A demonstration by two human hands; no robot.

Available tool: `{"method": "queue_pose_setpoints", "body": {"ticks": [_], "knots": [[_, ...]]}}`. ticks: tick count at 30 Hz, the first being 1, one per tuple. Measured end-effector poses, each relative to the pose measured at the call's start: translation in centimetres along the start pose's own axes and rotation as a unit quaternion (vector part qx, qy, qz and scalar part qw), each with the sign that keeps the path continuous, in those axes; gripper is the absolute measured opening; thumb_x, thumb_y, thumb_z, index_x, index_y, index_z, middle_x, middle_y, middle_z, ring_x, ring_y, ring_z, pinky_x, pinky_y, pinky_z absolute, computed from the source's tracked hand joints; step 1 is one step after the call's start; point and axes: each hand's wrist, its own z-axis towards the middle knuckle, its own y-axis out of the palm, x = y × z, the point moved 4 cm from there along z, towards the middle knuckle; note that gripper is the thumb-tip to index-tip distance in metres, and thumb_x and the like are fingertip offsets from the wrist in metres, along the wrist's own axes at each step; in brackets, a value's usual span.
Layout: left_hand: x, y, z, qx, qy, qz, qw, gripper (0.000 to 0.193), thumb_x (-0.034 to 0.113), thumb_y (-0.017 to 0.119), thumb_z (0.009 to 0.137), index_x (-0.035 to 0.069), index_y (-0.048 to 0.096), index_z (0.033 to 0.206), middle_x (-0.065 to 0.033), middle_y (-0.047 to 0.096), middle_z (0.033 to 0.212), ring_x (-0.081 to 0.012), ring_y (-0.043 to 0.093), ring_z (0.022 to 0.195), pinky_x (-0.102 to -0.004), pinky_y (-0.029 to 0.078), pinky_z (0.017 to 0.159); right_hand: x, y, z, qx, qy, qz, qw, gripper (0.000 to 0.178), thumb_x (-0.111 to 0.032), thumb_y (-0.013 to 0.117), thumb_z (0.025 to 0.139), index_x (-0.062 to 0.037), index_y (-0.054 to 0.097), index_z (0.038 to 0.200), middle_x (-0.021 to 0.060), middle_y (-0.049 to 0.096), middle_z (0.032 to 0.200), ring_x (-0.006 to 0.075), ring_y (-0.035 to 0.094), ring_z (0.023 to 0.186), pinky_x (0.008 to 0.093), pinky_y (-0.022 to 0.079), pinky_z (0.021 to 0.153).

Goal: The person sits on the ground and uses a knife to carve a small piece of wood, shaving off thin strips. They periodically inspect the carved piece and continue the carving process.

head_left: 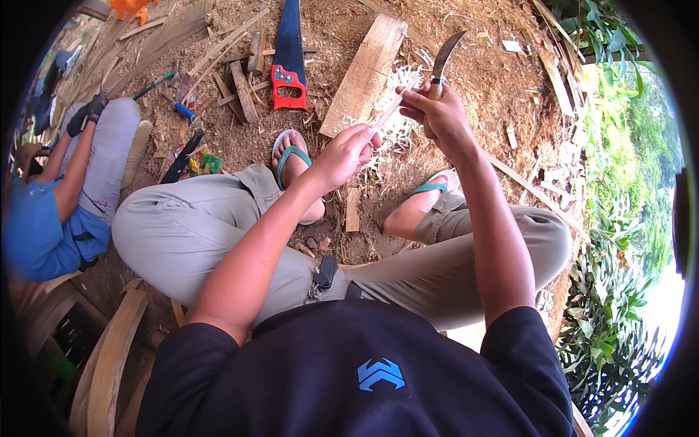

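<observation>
Between my two hands runs a thin pale strip of wood (pixel 386 113). My left hand (pixel 344 156) is closed on its near end. In my right hand (pixel 438 120) is a knife (pixel 446 55) with a curved dark blade pointing up and away and a light handle. The fingertips of that hand also touch the far end of the strip. Below the strip, curled pale shavings (pixel 399 109) lie heaped on the ground, beside a wide wooden board (pixel 366 73).
A handsaw (pixel 289 85) with a red handle lies ahead of my left foot. Scrap wood pieces (pixel 244 91) and a blue-handled tool (pixel 185 111) are left of it. Another person (pixel 65 182) in blue with dark gloves sits at the left. Green plants (pixel 611 306) edge the right side.
</observation>
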Motion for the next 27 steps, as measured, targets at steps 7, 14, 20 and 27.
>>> {"method": "queue_pose_setpoints", "body": {"ticks": [7, 14, 20, 27], "knots": [[-6.2, -3.5, 0.7, 0.179, -0.113, 0.078, 0.974, 0.02, 0.027, 0.041, 0.096, 0.01, 0.046, 0.085, 0.0056, 0.036, 0.058, -0.0055, 0.027, 0.042, -0.0252, 0.021, 0.035, 4.3, 0.8, -0.9, 0.0, 0.002, -0.571, 0.821, 0.049, -0.044, 0.053, 0.095, 0.0042, 0.061, 0.086, 0.0253, 0.066, 0.083, 0.0367, 0.066, 0.086, 0.0455, 0.051, 0.077], [-8.3, -6.5, 1.0, 0.261, -0.147, 0.2, 0.933, 0.031, 0.026, 0.038, 0.093, 0.002, 0.052, 0.08, -0.0044, 0.047, 0.06, -0.0158, 0.041, 0.044, -0.0336, 0.032, 0.041, 8.4, 4.3, -4.4, -0.118, -0.035, -0.619, 0.776, 0.048, -0.039, 0.039, 0.1, 0.0013, 0.063, 0.089, 0.0254, 0.065, 0.08, 0.0421, 0.064, 0.082, 0.0506, 0.048, 0.078], [-9.1, -7.0, 1.4, 0.287, -0.127, 0.247, 0.917, 0.047, 0.027, 0.037, 0.093, -0.015, 0.059, 0.099, -0.0336, 0.063, 0.09, -0.0398, 0.066, 0.085, -0.045, 0.051, 0.074, 9.4, 5.5, -6.4, -0.098, -0.048, -0.632, 0.768, 0.043, -0.035, 0.042, 0.1, -0.0002, 0.06, 0.083, 0.0215, 0.064, 0.068, 0.0387, 0.066, 0.067, 0.0479, 0.053, 0.064], [-8.2, -6.4, 1.7, 0.264, -0.129, 0.244, 0.924, 0.045, 0.026, 0.039, 0.092, -0.013, 0.061, 0.094, -0.0357, 0.061, 0.095, -0.0441, 0.062, 0.096, -0.0485, 0.046, 0.084, 10.6, 5.1, -8.4, -0.095, -0.184, -0.685, 0.698, 0.035, -0.027, 0.043, 0.101, -0.0022, 0.053, 0.078, 0.0121, 0.056, 0.053, 0.0302, 0.061, 0.047, 0.0394, 0.049, 0.043]]}}
